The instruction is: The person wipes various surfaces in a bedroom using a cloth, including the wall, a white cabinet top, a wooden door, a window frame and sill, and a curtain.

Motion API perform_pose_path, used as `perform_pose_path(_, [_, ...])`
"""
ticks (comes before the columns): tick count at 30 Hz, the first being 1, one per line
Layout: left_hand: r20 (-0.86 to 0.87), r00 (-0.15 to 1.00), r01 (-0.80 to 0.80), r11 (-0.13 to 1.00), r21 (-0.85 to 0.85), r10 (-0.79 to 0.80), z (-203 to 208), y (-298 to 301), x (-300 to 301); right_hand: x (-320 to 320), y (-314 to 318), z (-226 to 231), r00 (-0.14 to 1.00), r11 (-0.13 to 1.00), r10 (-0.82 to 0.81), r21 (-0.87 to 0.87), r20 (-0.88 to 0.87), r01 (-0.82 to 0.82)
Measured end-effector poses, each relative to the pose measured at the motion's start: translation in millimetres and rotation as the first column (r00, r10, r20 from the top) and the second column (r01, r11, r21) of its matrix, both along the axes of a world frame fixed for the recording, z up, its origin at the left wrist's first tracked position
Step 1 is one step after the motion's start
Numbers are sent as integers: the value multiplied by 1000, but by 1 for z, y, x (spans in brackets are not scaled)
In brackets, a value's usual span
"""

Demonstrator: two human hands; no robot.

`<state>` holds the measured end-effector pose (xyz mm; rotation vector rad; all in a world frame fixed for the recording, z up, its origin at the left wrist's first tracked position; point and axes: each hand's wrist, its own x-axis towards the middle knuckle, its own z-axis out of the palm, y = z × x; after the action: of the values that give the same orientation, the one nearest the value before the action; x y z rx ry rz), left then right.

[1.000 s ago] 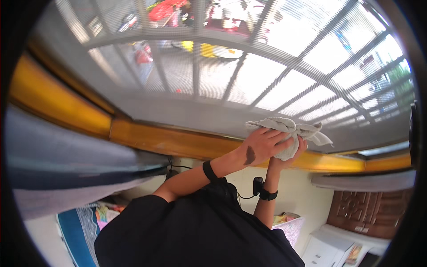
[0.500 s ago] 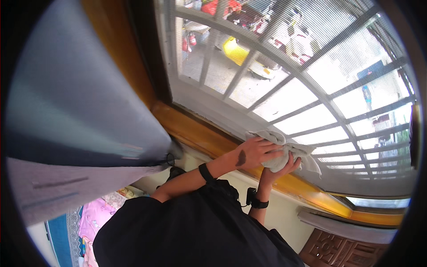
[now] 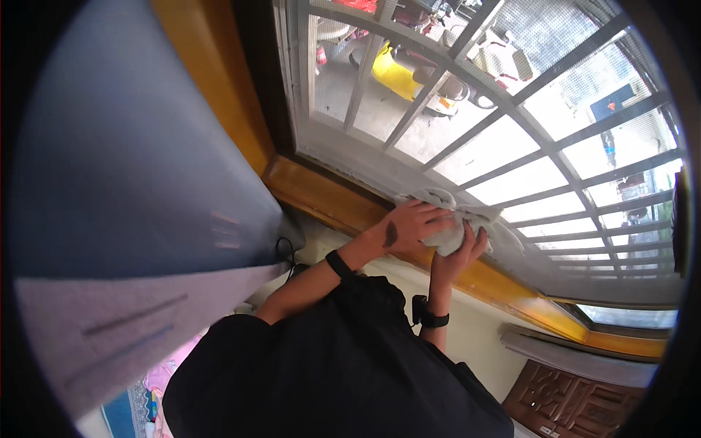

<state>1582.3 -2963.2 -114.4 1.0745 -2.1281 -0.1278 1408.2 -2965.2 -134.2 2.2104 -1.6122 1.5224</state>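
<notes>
A crumpled pale grey cloth (image 3: 500,232) is bunched on the lower part of the window screen, just above the wooden sill. My left hand (image 3: 415,225) lies over the cloth's left part, its fingers curled onto the fabric. Close beside it on the right, my right hand (image 3: 460,255) grips the cloth's lower edge, with the thumb and fingers pressed into its folds. Both hands hold the same cloth. Parts of the fingertips are buried in the fabric. Each wrist wears a black band.
The screened window (image 3: 467,146) has metal bars, with a yellow scooter (image 3: 394,73) visible outside. Along its bottom runs a varnished wooden sill (image 3: 328,201). A grey-blue curtain (image 3: 146,160) hangs at the left. A carved brown wooden panel (image 3: 577,401) stands at the lower right.
Both hands, still on the cloth, have shifted slightly left along the bottom of the window. The view has also turned a little, so the window and curtain sit differently.
</notes>
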Motion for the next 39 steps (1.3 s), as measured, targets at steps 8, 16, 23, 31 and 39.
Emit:
perform_pose_path(8, [-49,982,-176,977,118,183,-16,11,-7,-24,-5,5,937,933,330,188,-116,-306])
perform_pose_path(16, [-44,768,-616,756,221,639,-46,98,-24,-3,4,-31,674,652,734,370,-89,-661])
perform_pose_path(23, [-102,592,-709,577,405,799,-46,158,-47,17,1,-29,381,391,918,391,-108,-833])
perform_pose_path(31, [-24,694,-617,612,494,719,-61,220,-5,50,55,-42,325,426,901,434,-289,-794])
perform_pose_path(39, [-177,588,-664,596,451,789,-55,347,85,145,168,-47,138,153,988,660,-75,-735])
